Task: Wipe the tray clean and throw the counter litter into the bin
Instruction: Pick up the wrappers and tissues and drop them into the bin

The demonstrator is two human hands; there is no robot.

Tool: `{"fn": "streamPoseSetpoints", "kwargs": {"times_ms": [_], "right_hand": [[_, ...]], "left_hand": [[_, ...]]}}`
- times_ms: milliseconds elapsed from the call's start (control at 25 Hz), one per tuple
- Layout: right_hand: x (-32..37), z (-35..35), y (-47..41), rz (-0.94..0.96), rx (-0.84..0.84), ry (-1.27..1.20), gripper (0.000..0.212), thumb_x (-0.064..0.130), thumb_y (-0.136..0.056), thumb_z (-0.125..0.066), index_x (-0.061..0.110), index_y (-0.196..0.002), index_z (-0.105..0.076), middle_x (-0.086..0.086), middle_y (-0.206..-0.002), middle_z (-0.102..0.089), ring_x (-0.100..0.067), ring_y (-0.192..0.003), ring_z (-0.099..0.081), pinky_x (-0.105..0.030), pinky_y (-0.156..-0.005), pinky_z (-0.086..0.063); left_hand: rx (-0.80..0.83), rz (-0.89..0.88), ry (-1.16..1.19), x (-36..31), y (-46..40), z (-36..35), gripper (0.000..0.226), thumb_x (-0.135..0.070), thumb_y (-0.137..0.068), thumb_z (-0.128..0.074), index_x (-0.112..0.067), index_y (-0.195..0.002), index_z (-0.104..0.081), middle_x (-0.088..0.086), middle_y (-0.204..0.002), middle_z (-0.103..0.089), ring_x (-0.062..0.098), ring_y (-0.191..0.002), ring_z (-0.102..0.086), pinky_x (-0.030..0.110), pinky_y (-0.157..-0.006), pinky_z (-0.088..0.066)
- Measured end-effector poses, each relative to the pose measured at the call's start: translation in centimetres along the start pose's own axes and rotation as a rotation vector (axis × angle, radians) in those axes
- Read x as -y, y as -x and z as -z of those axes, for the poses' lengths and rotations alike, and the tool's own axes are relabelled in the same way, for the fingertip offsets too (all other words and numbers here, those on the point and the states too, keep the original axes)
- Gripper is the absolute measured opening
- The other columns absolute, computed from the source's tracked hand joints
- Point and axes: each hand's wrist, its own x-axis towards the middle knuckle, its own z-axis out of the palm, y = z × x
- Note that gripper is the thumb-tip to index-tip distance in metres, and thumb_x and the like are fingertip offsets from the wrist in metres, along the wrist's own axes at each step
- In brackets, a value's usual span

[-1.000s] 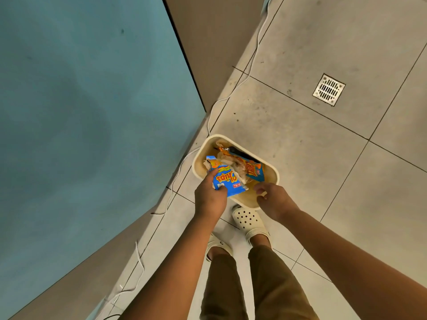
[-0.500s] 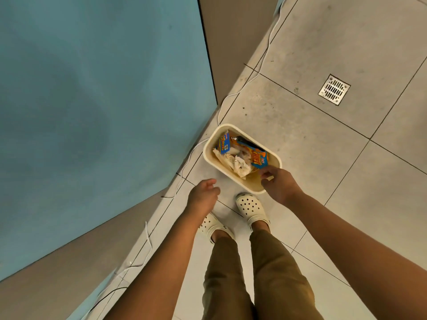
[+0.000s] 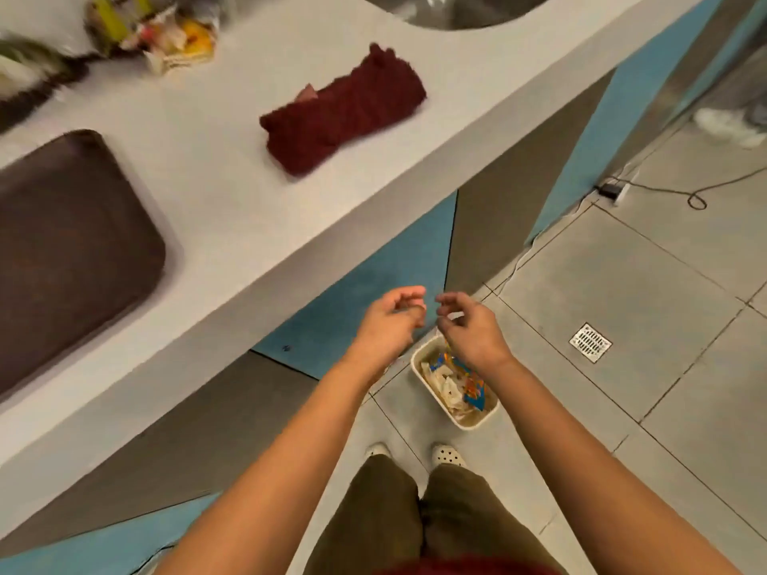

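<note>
A dark brown tray (image 3: 70, 251) lies on the grey counter (image 3: 232, 209) at the left. A dark red cloth (image 3: 344, 110) lies bunched on the counter to its right. On the floor below stands a cream bin (image 3: 477, 423) holding crumpled paper and blue-orange wrappers (image 3: 469, 383). My left hand (image 3: 388, 323) and my right hand (image 3: 473, 327) hover side by side above the bin, in front of the counter's edge. Both have loosely curled fingers and hold nothing.
Blurred litter and bags (image 3: 166, 31) lie at the counter's far left. A steel sink (image 3: 456, 10) sits at the top. A floor drain (image 3: 590, 342) and cables (image 3: 664, 190) are on the tiled floor at the right. My feet in white clogs (image 3: 448, 455) stand near the bin.
The view has swung up from the bin to the counter. My left hand let the blue wrapper drop into the bin, and both hands have risen away from it, empty.
</note>
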Motion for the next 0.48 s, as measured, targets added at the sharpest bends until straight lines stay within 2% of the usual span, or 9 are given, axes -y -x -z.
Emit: {"fn": "streamPoseSetpoints", "kwargs": {"times_ms": [80,200,320,480], "right_hand": [[5.3,0.9,0.8,0.128,-0.029,0.013,0.030,0.000,-0.085,-0.054,0.013,-0.111,-0.059,0.012,-0.082,-0.054,-0.013,-0.068,-0.054,-0.019,-0.066,-0.045],[11.9,1.7,1.6,0.297,-0.110,0.045,0.030,0.001,-0.083,-0.055,0.015,-0.110,-0.059,0.008,-0.087,-0.056,0.000,-0.055,-0.052,-0.007,-0.054,-0.040],[17.0,0.6,2.1,0.408,-0.128,0.027,0.027,0.001,-0.084,-0.054,0.014,-0.108,-0.059,0.003,-0.093,-0.057,-0.001,-0.051,-0.050,-0.005,-0.047,-0.037],[23.3,-3.6,1.9,0.485,-0.068,0.058,0.025,0.004,-0.086,-0.055,0.014,-0.108,-0.060,0.003,-0.093,-0.057,-0.005,-0.062,-0.049,-0.007,-0.055,-0.039]], "left_hand": [[-0.011,-0.109,0.029,-3.6,2.9,2.0,0.028,-0.004,-0.091,-0.049,-0.021,-0.110,-0.057,-0.009,-0.088,-0.056,0.004,-0.075,-0.056,0.018,-0.062,-0.044],[-0.025,-0.235,0.118,-7.5,5.9,5.1,0.026,-0.002,-0.091,-0.048,-0.021,-0.107,-0.055,-0.008,-0.085,-0.056,0.005,-0.071,-0.056,0.018,-0.059,-0.044],[-0.107,-0.291,0.216,-10.1,8.1,9.2,0.019,-0.006,-0.092,-0.050,-0.023,-0.099,-0.058,-0.005,-0.086,-0.058,0.009,-0.073,-0.057,0.020,-0.059,-0.046],[-0.243,-0.327,0.256,-12.0,9.5,16.3,0.017,-0.010,-0.093,-0.050,-0.022,-0.102,-0.058,-0.004,-0.090,-0.059,0.010,-0.076,-0.058,0.022,-0.062,-0.047]]}}
